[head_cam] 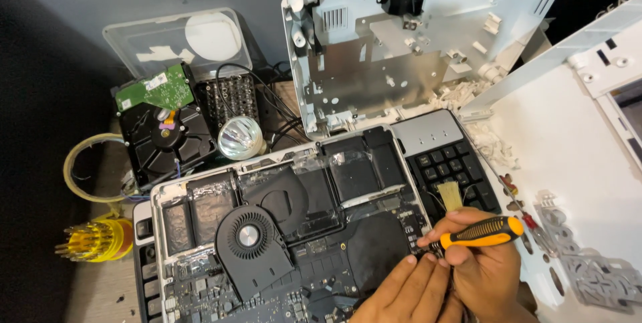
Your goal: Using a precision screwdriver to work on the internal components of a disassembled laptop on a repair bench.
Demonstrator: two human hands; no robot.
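The right hand [485, 266] pinches an orange-and-black screwdriver [478, 231] lying level over the opened laptop [287, 229]; its tip is hidden behind fingers. The left hand [404, 289], cut off below, rests extended fingers on the circuit board [314, 263] beside it.

Opened laptop [281, 229] on keyboard [455, 162]; hard drive [164, 136] behind-left.
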